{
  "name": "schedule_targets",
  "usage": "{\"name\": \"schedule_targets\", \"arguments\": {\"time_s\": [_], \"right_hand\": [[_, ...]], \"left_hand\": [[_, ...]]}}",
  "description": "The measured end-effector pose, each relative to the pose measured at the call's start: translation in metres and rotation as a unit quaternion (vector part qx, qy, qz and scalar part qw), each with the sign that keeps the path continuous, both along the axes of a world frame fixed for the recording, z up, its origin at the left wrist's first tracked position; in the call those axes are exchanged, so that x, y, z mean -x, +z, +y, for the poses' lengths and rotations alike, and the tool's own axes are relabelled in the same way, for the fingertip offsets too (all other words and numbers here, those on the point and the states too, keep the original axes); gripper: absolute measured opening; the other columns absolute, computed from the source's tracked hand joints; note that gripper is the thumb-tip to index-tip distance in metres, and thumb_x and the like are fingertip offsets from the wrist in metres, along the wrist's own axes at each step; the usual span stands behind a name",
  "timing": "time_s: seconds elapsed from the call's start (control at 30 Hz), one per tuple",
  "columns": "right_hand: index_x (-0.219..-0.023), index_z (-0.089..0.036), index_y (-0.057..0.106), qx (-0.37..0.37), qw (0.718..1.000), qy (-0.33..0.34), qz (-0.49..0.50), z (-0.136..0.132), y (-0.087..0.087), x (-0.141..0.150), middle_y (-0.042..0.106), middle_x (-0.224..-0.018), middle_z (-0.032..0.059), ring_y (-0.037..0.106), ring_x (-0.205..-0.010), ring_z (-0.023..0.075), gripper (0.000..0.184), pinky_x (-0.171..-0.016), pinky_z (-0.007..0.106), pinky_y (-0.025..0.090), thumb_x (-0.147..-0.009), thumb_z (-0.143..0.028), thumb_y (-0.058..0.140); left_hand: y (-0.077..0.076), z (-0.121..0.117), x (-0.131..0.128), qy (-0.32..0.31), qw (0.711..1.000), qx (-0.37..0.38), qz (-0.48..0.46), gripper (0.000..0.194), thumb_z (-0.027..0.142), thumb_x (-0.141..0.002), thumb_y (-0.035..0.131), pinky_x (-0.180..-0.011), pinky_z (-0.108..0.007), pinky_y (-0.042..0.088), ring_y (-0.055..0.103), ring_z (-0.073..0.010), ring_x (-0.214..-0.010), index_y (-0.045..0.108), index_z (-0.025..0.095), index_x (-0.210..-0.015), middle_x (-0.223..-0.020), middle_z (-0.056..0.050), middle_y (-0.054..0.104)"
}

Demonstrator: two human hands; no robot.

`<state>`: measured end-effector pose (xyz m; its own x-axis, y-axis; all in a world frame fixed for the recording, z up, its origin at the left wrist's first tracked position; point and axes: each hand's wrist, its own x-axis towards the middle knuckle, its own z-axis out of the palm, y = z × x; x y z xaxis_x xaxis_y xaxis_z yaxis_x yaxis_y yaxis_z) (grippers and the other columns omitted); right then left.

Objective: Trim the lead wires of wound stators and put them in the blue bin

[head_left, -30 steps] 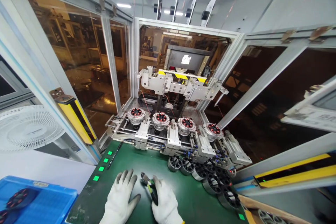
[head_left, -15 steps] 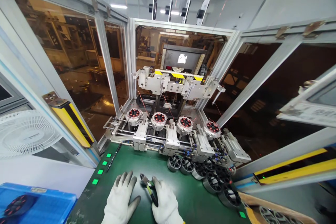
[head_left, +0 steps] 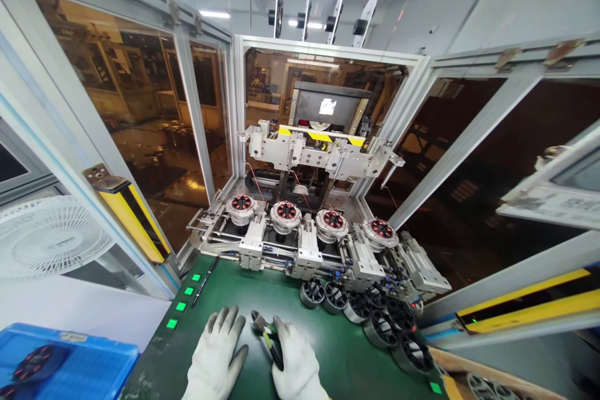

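Observation:
My left hand (head_left: 217,350), in a white glove with grey fingertips, lies palm down on the green tabletop (head_left: 260,290), its fingers stretched forward and the thumb apart. Nothing is in it. My right hand (head_left: 296,356), gloved alike, is curled round a pair of diagonal cutters (head_left: 268,336). The cutters' dark jaws point forward and left, between my two hands; one handle is partly hidden by the glove. Beyond the hands stands a winding machine (head_left: 309,253) holding several stators, among them one at the left (head_left: 242,203) wound with copper wire.
Several black-and-grey stator cores (head_left: 382,328) crowd the right side of the table. A thin dark rod (head_left: 205,282) and green squares (head_left: 180,307) lie at the left. Yellow posts (head_left: 134,219) flank the bench. A blue bin (head_left: 94,356) and a white fan (head_left: 56,240) stand left.
The view has shifted very slightly. Both hands and the cutters stay in the same place on the table.

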<state>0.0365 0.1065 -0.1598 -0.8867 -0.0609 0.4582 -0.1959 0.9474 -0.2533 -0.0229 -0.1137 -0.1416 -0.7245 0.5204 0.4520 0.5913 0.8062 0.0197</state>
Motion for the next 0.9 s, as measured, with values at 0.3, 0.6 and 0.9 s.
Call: {"name": "schedule_targets", "arguments": {"time_s": [0.3,0.6,0.9], "right_hand": [[-0.138,-0.023,0.033,-0.005,1.0,-0.004,-0.011,0.0001,0.0015,-0.0007,0.059,-0.114,0.0068,0.059,-0.097,0.0209,0.079,-0.084,0.03,0.045,-0.062,-0.008,0.048],[-0.138,-0.024,0.032,-0.003,1.0,-0.014,-0.011,-0.0009,-0.0012,-0.0004,0.059,-0.114,0.0061,0.059,-0.096,0.0207,0.078,-0.083,0.029,0.044,-0.063,-0.009,0.049],[-0.138,-0.024,0.032,0.005,1.0,-0.012,-0.008,-0.0022,-0.0017,-0.001,0.059,-0.111,0.0065,0.057,-0.096,0.0215,0.081,-0.083,0.03,0.043,-0.06,-0.008,0.048]], "left_hand": [[0.0035,0.0004,-0.0004,-0.003,1.0,-0.005,0.02,0.047,0.035,-0.078,0.06,-0.106,-0.039,0.024,0.04,-0.0249,-0.123,0.054,0.026,-0.124,-0.136,-0.001,0.049],[0.0015,0.0004,0.0002,0.002,1.0,-0.005,0.03,0.049,0.034,-0.076,0.061,-0.106,-0.039,0.025,0.039,-0.0248,-0.124,0.054,0.026,-0.124,-0.136,-0.001,0.049],[-0.0039,-0.0005,0.0003,0.0,1.0,-0.002,0.005,0.047,0.034,-0.08,0.058,-0.107,-0.041,0.025,0.04,-0.0249,-0.124,0.053,0.027,-0.126,-0.138,-0.002,0.047]]}}
